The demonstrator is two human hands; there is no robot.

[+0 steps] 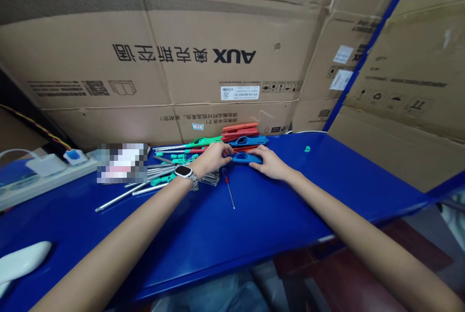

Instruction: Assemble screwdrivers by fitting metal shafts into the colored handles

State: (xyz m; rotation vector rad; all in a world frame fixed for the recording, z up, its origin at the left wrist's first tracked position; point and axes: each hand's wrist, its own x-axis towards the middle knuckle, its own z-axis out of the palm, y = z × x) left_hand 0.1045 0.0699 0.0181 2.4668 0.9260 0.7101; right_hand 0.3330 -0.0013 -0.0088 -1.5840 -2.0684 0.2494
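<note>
A blue lighter handle [247,158], of the long-nosed kind, lies between my two hands. At its left end, the fingers of my left hand [215,157] are closed on it; that wrist wears a watch with a white face [183,171]. The fingers and thumb of my right hand [269,163] grip its right end. Just behind lie several long-nosed lighters: a green one [205,142], another blue one [250,140] and a pile of red ones [240,130]. Nearer to me, a small screwdriver [228,186] with a red handle rests on the blue table [276,220].
Metal lighter tubes [118,199] and small green plastic parts [163,179] lie left of my left hand, beside a blurred-out object [121,163]. A power strip [36,186] and a white object [25,259] are further left. A green bit [307,148] sits right. Cardboard [181,21] walls the back.
</note>
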